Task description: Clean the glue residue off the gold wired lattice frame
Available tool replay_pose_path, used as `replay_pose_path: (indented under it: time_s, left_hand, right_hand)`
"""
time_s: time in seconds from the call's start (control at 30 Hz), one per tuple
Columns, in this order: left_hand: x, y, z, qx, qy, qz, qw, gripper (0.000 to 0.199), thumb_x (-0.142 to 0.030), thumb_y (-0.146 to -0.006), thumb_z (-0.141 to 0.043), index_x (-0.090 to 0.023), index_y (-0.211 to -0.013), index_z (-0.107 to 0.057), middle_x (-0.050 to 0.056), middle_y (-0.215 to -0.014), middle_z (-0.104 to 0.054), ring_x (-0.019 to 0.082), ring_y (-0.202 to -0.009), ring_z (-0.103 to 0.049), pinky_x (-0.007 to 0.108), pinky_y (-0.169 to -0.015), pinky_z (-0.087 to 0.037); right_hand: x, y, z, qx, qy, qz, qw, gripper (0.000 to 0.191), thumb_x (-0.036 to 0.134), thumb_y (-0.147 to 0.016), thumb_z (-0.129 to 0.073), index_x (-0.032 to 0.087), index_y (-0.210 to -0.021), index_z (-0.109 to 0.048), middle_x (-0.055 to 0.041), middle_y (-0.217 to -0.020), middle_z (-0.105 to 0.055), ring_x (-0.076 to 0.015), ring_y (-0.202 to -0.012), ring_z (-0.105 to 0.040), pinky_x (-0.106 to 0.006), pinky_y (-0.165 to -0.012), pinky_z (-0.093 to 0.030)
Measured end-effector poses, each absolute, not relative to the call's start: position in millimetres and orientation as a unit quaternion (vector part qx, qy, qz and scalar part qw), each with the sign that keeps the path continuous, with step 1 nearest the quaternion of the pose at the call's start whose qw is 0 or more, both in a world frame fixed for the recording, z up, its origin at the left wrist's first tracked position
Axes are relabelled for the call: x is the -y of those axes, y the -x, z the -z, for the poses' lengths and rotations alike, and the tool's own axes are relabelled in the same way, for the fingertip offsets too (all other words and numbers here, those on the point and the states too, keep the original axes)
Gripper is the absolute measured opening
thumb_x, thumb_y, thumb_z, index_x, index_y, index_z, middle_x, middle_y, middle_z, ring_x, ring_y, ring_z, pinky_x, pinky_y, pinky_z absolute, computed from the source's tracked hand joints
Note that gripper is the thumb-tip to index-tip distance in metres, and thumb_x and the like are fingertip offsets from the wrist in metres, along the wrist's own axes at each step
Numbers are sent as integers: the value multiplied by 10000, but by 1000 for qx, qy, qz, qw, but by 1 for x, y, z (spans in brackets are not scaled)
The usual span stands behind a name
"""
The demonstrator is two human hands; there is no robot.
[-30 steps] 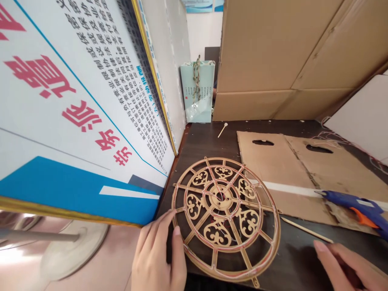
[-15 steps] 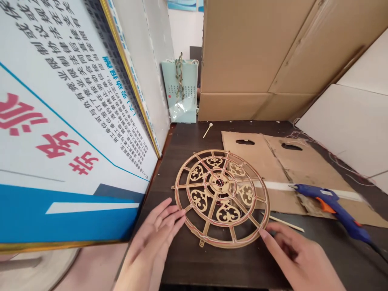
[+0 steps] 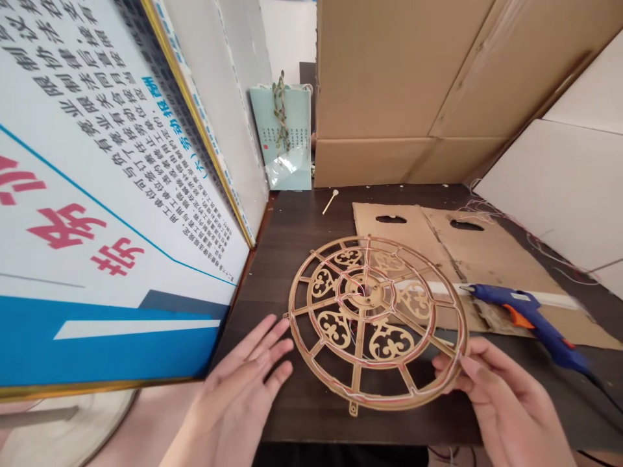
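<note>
A round wooden openwork frame [image 3: 360, 379] with heart-shaped scroll ornaments and red and white wires along its rings is raised a little above the dark table. My right hand [image 3: 506, 389] grips its right rim, thumb on top and fingers beneath. Beside the left rim, my left hand [image 3: 253, 376] has its fingers apart and holds nothing; whether a fingertip touches the rim is hard to tell. A blue glue gun [image 3: 540, 314] with an orange trigger lies to the right, its nozzle near the frame.
Flat cardboard [image 3: 491, 259] with two slots lies under the glue gun. A small stick [image 3: 329, 202] is farther back. A light blue bag [image 3: 287, 139] stands by the upright cardboard [image 3: 403, 71]. A printed board [image 3: 111, 194] flanks the left side; thin wires lie at right.
The round frame has shifted right and turned, its right side lifted. My right hand has moved right with it, fingers now under the rim. The left hand has come off the rim and opened.
</note>
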State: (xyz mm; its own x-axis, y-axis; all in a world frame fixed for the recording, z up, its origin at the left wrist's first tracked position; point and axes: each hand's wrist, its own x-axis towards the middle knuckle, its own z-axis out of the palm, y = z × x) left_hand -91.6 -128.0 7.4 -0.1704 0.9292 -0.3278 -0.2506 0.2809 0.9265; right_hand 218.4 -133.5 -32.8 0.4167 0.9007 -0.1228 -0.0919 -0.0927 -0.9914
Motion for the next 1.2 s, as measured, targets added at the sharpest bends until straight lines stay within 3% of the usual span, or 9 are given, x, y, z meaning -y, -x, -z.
replay_pose_path:
  time_s: [0.1,0.2,0.27,0.37,0.5,0.63,0.8,1.0,1.2]
  left_hand:
    - [123,68,-23,-539,-144,-500,662,686,-308,-649,-867,-214,-1320,-756,146,-1381,-711,324,-1238,-696,373,-964,-645]
    - [124,59,-23,-571,-118,-535,611,763,-290,-592,-899,-184,-1330,-734,142,-1296,-736,291,-1111,-717,321,-871,-636]
    - [129,66,-12,-595,-117,-553,571,785,-349,-575,-929,-208,-1321,-728,127,-1369,-710,334,-1224,-686,347,-937,-631]
    - [143,84,13,-579,-145,-577,558,823,-414,-687,-894,-337,-1460,-622,65,-1551,-605,373,-1473,-523,447,-1160,-535]
    - [152,87,34,-524,-189,-559,614,784,-418,-739,-885,-344,-1469,-608,106,-1530,-618,411,-1451,-547,518,-1132,-557]
    - [145,62,17,-516,-259,-541,611,802,-414,-818,-865,-305,-1541,-536,146,-1565,-572,377,-1375,-617,437,-1059,-610]
    - [128,51,-6,-522,-353,-509,586,480,-436,-892,-817,-218,-1300,-690,137,-1318,-713,259,-1166,-718,268,-921,-631]
    - [122,55,-7,-520,-429,-482,560,285,-416,-954,-738,-192,-1128,-716,86,-983,-758,169,-835,-735,230,-806,-628]
    - [124,48,-13,-523,-437,-485,548,171,-298,-906,-748,-211,-1052,-732,67,-985,-774,179,-872,-770,198,-758,-634]
  right_hand:
    - [131,-214,24,299,596,-428,610,376,490,-710,-947,210,-877,-761,-38,-832,-781,-193,-694,-759,-223,-639,-663]
    - [128,-209,17,257,581,-440,635,414,488,-639,-989,223,-888,-791,-29,-836,-798,-195,-674,-771,-234,-645,-677]
    - [127,-208,17,244,577,-451,636,432,455,-625,-1003,239,-947,-812,-29,-887,-819,-203,-692,-787,-242,-653,-685]
    - [128,-210,19,239,576,-462,630,459,425,-637,-1005,253,-1022,-826,-32,-927,-832,-206,-694,-797,-250,-656,-691]
    - [130,-214,24,268,560,-467,629,424,389,-682,-986,249,-1051,-831,-63,-1019,-841,-218,-725,-810,-272,-683,-699]
    - [130,-217,29,282,551,-454,641,374,361,-727,-958,246,-1058,-827,-77,-1068,-837,-230,-757,-817,-303,-716,-708]
    - [133,-216,29,281,561,-422,654,395,373,-770,-927,245,-1127,-819,-92,-1087,-832,-238,-779,-818,-303,-708,-705]
    - [130,-213,23,316,539,-419,659,269,375,-797,-906,254,-1028,-840,-72,-913,-831,-218,-635,-776,-315,-618,-701]
    - [128,-212,22,315,533,-413,668,229,349,-808,-911,297,-1021,-848,-38,-861,-821,-184,-605,-751,-271,-585,-683]
